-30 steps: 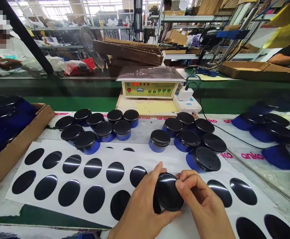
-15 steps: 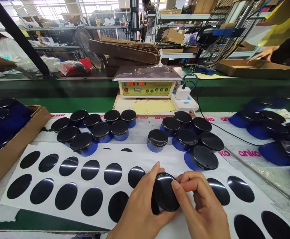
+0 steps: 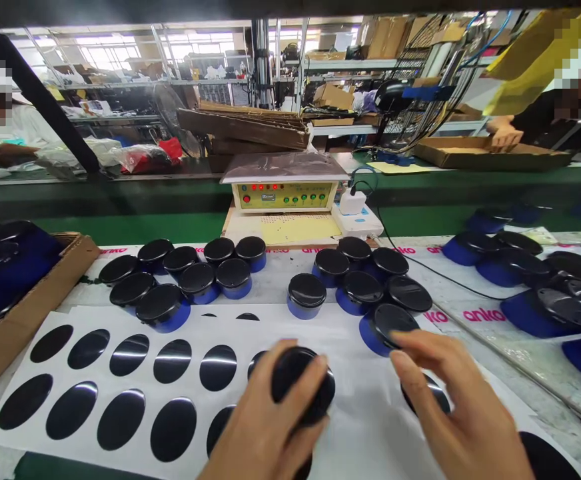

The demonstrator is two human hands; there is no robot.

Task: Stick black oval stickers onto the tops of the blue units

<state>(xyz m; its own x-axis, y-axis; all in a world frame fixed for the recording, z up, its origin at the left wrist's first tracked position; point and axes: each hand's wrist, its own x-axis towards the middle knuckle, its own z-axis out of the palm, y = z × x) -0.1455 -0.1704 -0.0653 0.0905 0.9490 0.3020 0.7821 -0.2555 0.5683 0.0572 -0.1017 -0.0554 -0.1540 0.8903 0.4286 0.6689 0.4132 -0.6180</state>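
Note:
Near the middle front, my left hand (image 3: 275,413) grips a round black-topped piece (image 3: 295,383), its fingers spread over the glossy top. My right hand (image 3: 460,407) is to the right, blurred, thumb and forefinger apart at the near edge of a black-topped blue piece (image 3: 390,323); nothing shows between the fingers. Beneath both hands lies a white sheet (image 3: 365,387) with black round stickers (image 3: 173,430) in rows. Behind it stand two groups of black-topped blue pieces, one at the left (image 3: 163,307) and one at the right (image 3: 359,287).
At the left edge is a cardboard box (image 3: 35,287) of blue pieces. More blue pieces (image 3: 545,307) stand at the far right. A control box (image 3: 283,190) sits at the back, its black cable (image 3: 435,277) crossing the table. Behind, a person's hand (image 3: 505,135) reaches into a shallow carton (image 3: 450,155).
My right hand has left the held piece and moved right to the standing pieces. My left hand now covers the piece's top and has shifted left. The view has tilted slightly upward.

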